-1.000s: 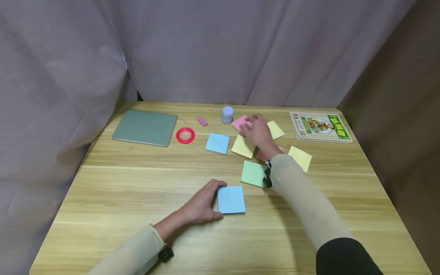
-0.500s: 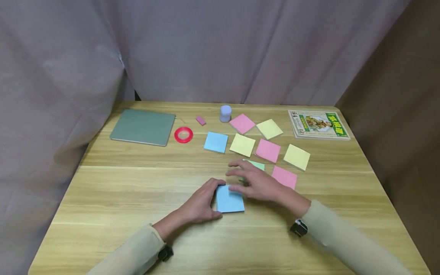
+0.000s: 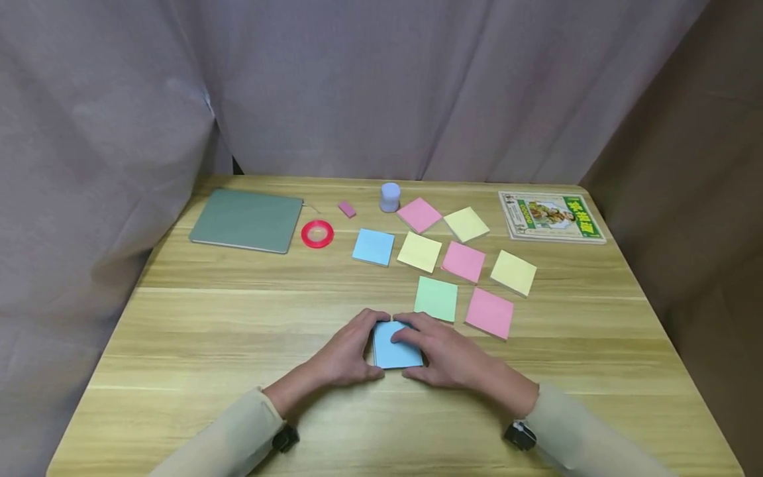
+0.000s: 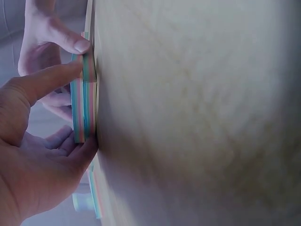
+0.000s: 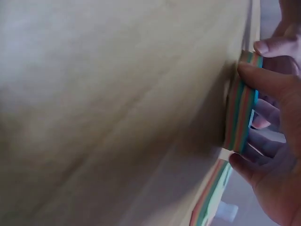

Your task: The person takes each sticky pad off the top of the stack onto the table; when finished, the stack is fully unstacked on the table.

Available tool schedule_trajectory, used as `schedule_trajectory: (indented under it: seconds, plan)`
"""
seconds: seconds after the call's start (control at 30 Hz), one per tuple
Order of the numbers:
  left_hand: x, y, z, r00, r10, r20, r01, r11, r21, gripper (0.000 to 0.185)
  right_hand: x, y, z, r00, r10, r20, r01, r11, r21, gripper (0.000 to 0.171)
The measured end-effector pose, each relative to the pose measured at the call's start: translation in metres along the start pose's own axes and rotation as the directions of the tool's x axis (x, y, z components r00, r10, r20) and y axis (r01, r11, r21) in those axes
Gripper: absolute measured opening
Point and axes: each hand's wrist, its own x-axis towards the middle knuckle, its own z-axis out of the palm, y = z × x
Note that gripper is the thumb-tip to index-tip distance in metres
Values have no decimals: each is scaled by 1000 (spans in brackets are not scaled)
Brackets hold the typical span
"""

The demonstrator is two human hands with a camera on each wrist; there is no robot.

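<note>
A thick pad of sticky notes with a blue top sheet (image 3: 395, 351) lies near the front middle of the wooden table (image 3: 208, 331). My left hand (image 3: 348, 354) grips its left edge, thumb and fingers curled round it. My right hand (image 3: 444, 356) holds the right side, with its fingers over the top sheet. In the left wrist view the pad (image 4: 83, 94) shows edge-on with layered colours, pinched by the left thumb (image 4: 44, 82). The right wrist view shows the pad (image 5: 241, 110) between the right thumb and fingers.
Loose notes lie behind the pad: green (image 3: 436, 299), pink (image 3: 490, 313), yellow (image 3: 513, 271), pink (image 3: 463, 261), yellow (image 3: 420, 252), blue (image 3: 373, 247). Further back are a red tape roll (image 3: 317, 234), a grey-green flat pad (image 3: 247, 211), a small lavender jar (image 3: 390, 197) and a booklet (image 3: 551, 216).
My right hand has drawn back from the far pink note to the blue-topped pad and now holds its right side. The left hand has stayed on the pad.
</note>
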Motion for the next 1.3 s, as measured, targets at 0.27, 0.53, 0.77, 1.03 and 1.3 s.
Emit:
schedule_trajectory:
  seconds: [0.27,0.53,0.77,1.03,1.3]
  plan:
    - [1,-4,-1,998,49,-31,-49,999,-4,85,0,4,-22,996,75,53,-77,997,28,46]
    - [2,-3,-1,999,41,-32,-41,999,10,79,11,26,-65,981,195,-22,-194,981,5,47]
    - [1,-2,1,997,64,-47,-63,998,18,78,58,44,-51,971,226,-76,-228,973,-17,50]
    - [1,-3,1,996,80,-48,-79,996,33,77,120,40,-25,996,91,6,-91,995,-31,49]
    - [0,-4,1,995,94,-45,-92,995,50,72,154,30,-5,989,22,149,-10,996,-87,50]
